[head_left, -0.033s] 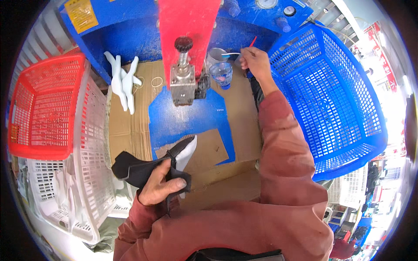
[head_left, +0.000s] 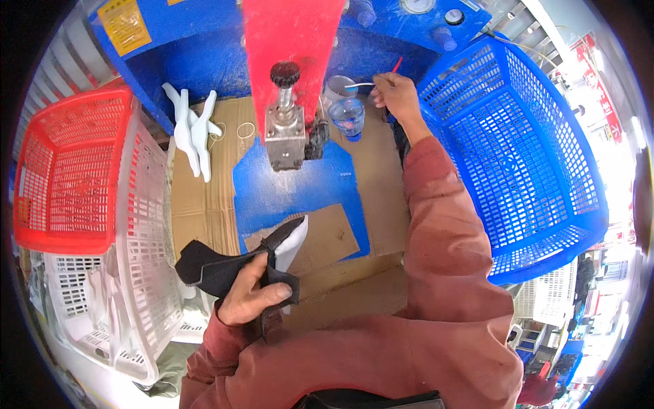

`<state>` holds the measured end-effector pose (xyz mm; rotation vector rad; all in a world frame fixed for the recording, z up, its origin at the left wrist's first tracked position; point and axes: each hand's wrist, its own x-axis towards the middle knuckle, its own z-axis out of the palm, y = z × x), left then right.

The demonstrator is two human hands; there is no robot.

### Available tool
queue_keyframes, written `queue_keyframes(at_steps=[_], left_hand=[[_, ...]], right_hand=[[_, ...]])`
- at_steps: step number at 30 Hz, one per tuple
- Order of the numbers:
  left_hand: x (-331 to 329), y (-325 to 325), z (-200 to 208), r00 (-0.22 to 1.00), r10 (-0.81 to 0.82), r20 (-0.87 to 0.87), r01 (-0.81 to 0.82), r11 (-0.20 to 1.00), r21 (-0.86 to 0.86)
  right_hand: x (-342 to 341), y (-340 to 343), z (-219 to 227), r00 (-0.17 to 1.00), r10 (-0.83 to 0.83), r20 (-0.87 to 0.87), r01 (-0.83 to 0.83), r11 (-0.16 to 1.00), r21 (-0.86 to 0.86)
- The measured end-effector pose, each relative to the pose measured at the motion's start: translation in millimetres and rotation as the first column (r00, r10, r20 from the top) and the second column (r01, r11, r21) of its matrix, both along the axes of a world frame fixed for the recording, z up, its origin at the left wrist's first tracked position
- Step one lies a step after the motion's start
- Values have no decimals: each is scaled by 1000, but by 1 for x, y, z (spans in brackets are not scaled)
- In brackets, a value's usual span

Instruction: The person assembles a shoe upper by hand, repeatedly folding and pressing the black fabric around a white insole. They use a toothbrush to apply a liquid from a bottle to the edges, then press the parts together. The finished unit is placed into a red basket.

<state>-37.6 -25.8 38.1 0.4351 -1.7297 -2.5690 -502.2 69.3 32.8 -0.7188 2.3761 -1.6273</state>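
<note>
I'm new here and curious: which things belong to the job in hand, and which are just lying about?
Seemingly in use: black item with white form, in the left hand; thin stick, in the right hand; cup at the stick's tip.

Seemingly lying about: white foot-like shapes; pale loop; red basket; blue basket.

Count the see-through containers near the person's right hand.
2: a whitish container at the back, a bluish container just in front, both left of the right hand. Others may be hidden.
</note>
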Motion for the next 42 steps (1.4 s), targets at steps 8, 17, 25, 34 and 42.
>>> queue_keyframes(at_steps=[8, 17, 25, 34, 42], left_hand=[[-11, -13, -1, 996, -48, 80, 44, 998, 49], [-10, 0, -3, 993, 110, -35, -112, 992, -64], [4, 31, 4, 966, 144, -216, -245, 783, -571], [23, 58, 5, 947, 67, -314, -211, 866, -454], [39, 56, 6, 995, 17, -103, -79, 769, -635]], right_hand=[[-65, -34, -61, 948, 142, -287, -13, 913, 409], [84, 23, 25, 948, 315, -36, -315, 949, 15], [303, 52, 36, 753, 515, 409, -496, 853, -161], [343, 70, 37, 765, 553, 331, -528, 832, -171], [352, 79, 38, 710, 501, 494, -435, 865, -251]])
